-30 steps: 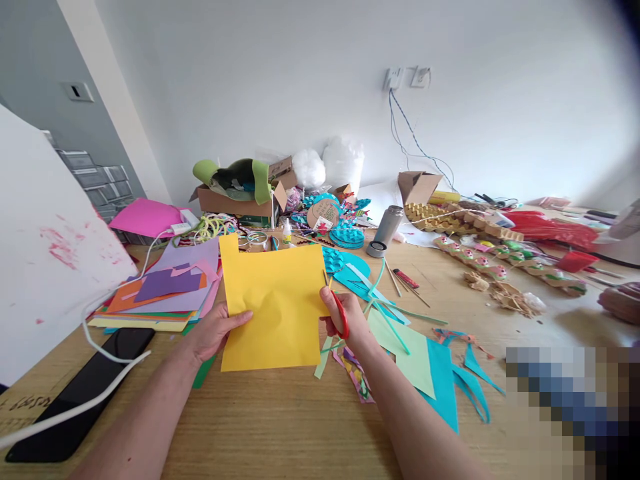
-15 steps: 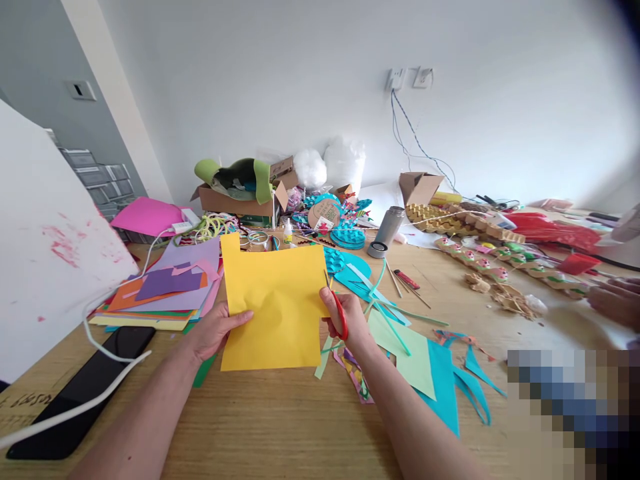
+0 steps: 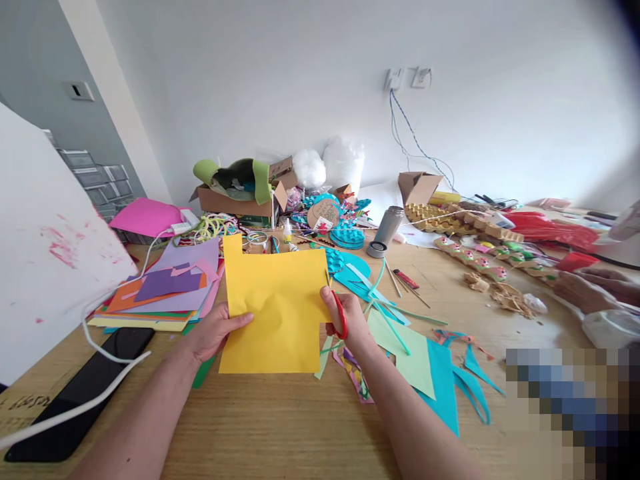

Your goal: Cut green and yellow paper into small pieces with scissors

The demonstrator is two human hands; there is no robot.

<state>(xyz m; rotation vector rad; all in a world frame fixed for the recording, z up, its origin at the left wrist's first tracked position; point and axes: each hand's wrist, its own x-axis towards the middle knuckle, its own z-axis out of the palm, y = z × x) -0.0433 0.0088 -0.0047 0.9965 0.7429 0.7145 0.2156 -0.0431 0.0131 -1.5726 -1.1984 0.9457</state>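
A sheet of yellow paper [image 3: 275,307] hangs above the table, tilted toward me, with a narrow strip standing up at its top left corner and a notch at its lower right. My left hand [image 3: 216,330] pinches its left edge, thumb on the front face, other fingers behind. In my right hand [image 3: 347,317] are red-handled scissors [image 3: 342,319], blades pointing up beside the sheet's right edge. The right thumb also presses that edge of the paper. Beneath and right of this hand lie light green paper [image 3: 405,357], blue paper [image 3: 445,393] and small coloured scraps [image 3: 356,380].
At left are a stack of coloured paper [image 3: 165,300], a black phone [image 3: 80,393] and a white cable [image 3: 95,400]. A grey flask [image 3: 389,228], glue bottle [image 3: 287,233] and cardboard box [image 3: 235,200] stand behind. A co-worker's hands [image 3: 590,290] are at far right, near painted egg-carton strips [image 3: 480,263].
My hands and the yellow paper have barely moved; the sheet tilts very slightly. At far right, the co-worker's hands have moved further into view, with a whitish thing beside them.
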